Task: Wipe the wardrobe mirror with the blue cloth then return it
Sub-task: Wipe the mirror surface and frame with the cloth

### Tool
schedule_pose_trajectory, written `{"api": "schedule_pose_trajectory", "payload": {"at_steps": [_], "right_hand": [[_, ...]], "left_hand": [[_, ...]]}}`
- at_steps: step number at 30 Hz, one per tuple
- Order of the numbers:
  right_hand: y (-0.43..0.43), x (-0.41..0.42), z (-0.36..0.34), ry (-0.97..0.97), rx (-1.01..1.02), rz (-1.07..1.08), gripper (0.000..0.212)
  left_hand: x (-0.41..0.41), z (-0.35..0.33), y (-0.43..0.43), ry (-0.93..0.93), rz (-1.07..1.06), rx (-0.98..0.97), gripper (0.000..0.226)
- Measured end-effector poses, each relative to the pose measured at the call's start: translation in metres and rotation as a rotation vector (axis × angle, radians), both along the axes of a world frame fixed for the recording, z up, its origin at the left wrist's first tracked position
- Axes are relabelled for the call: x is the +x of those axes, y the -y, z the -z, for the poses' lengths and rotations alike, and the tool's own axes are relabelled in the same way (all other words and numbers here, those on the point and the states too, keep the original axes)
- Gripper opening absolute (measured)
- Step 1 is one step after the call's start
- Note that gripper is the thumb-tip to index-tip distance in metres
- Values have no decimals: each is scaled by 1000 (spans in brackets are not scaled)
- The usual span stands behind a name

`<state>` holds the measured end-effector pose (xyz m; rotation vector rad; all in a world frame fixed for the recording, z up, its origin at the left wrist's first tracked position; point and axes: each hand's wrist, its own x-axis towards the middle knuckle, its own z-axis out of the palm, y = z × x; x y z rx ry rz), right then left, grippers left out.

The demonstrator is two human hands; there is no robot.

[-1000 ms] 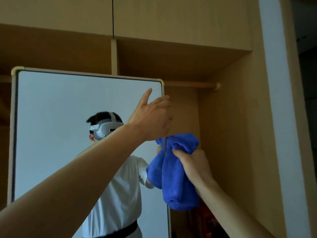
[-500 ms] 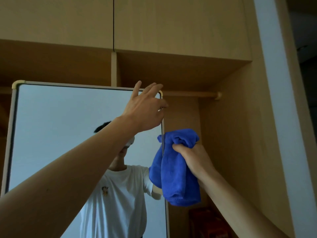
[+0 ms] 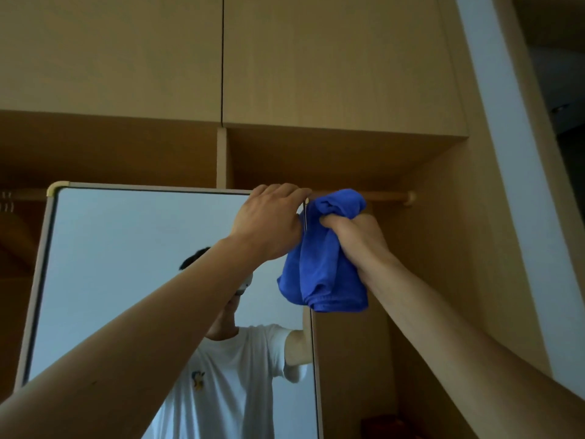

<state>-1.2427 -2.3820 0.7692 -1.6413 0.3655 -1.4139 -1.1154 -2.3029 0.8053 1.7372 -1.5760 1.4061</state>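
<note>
Head view: left hand is curled over the top right corner of the wardrobe mirror, steadying it. Right hand is closed around the bunched blue cloth, which hangs just beside the mirror's right edge, below the hanging rail. No cloth lies on the glass; wiping appears not begun or only starting, and the return is outstanding.

1. I see the tall wardrobe mirror with a pale rounded-corner frame standing upright inside the wooden wardrobe, its glass reflecting a person in a white shirt.
2. I see the bunched blue terry cloth hanging just beside the mirror's top right corner, its folds drooping downward.
</note>
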Motion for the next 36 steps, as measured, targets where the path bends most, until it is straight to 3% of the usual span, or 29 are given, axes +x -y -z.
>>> {"api": "schedule_pose_trajectory", "payload": {"at_steps": [11, 14, 23, 31, 36], "right_hand": [[19, -5, 52, -100, 36, -70, 14], [18, -1, 41, -80, 30, -42, 9], [15, -1, -34, -26, -35, -7, 20], [28, -9, -21, -43, -38, -172, 22], [35, -10, 3, -160, 1, -184, 26]], "left_hand": [[4, 1, -7, -37, 4, -30, 54], [3, -1, -6, -77, 19, -27, 54], [3, -6, -9, -58, 21, -1, 56], [25, -12, -30, 16, -73, -29, 48], [40, -9, -53, 22, -132, -118, 36]]}}
